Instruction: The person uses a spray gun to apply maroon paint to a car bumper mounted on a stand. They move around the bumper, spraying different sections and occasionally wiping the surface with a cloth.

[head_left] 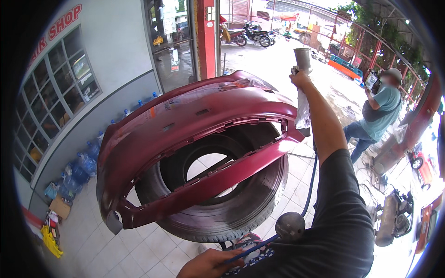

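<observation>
A dark red car bumper (218,185) lies across a large tyre (259,208) on the tiled floor. Stretched out past the bumper's right end, my right hand (302,81) is closed round a spray gun with an upright grey cup (303,60). Crumpled whitish material (302,110) hangs below that hand. At the lower edge, my left hand (211,264) is closed on a blue air hose (254,248), which runs behind a round grey object (290,225) and up along my right arm. The gun's nozzle cannot be made out. Clear wrap with printed sheets (171,103) shows along the bumper's far side.
Blue water bottles (79,173) line the wall at left, with a yellow bag (50,241) nearer. A person in a teal shirt (385,109) stands at right. An air compressor tank (389,220) sits nearer. Motorcycles (255,34) are parked outside.
</observation>
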`<state>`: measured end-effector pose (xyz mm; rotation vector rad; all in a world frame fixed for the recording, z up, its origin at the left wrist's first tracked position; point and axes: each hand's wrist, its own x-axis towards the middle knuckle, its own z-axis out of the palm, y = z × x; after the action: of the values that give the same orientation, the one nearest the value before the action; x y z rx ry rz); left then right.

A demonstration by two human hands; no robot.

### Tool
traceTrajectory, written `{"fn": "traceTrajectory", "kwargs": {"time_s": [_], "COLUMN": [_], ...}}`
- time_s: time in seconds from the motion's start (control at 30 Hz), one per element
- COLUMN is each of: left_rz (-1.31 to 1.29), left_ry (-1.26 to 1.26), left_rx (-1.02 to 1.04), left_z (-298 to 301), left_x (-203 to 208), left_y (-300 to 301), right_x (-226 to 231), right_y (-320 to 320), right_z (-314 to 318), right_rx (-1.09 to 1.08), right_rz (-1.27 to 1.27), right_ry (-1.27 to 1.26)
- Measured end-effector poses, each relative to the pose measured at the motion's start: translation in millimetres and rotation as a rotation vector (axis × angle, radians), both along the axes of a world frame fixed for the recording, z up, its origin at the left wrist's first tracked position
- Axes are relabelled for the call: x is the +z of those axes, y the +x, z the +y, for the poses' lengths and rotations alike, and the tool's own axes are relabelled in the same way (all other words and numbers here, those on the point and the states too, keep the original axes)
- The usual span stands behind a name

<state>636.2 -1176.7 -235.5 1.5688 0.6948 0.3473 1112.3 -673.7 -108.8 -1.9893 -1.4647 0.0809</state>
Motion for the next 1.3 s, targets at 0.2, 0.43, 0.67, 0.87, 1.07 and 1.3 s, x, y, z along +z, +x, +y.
{"fn": "traceTrajectory", "kwargs": {"time_s": [0.2, 0.43, 0.67, 0.87, 1.07, 1.3], "left_rz": [-0.003, -0.060, -0.363, -0.454, -0.359, -0.413], "left_ry": [0.054, 0.122, 0.227, 0.220, 0.168, 0.213], "left_rx": [0.022, 0.052, 0.004, -0.021, -0.059, -0.057], "left_z": [-9.7, -30.1, -49.5, -69.9, -91.7, -97.7], "left_x": [-0.4, 6.4, -28.2, -48.2, -55.9, -64.2], "left_y": [-14.3, -65.6, -131.6, -192.9, -235.6, -246.1], "right_x": [9.5, 33.5, 59.6, 61.2, 43.2, 40.9], "right_y": [-76.0, -225.0, -390.7, -527.9, -643.0, -720.3], "right_z": [10.5, -17.9, -80.1, -125.7, -156.8, -217.3], "right_rx": [0.241, 0.506, 0.619, 0.696, 0.811, 0.943], "right_rz": [0.163, 0.226, 0.241, 0.119, 0.157, 0.377], "right_ry": [-0.092, -0.156, -0.261, -0.309, -0.372, -0.465]}}
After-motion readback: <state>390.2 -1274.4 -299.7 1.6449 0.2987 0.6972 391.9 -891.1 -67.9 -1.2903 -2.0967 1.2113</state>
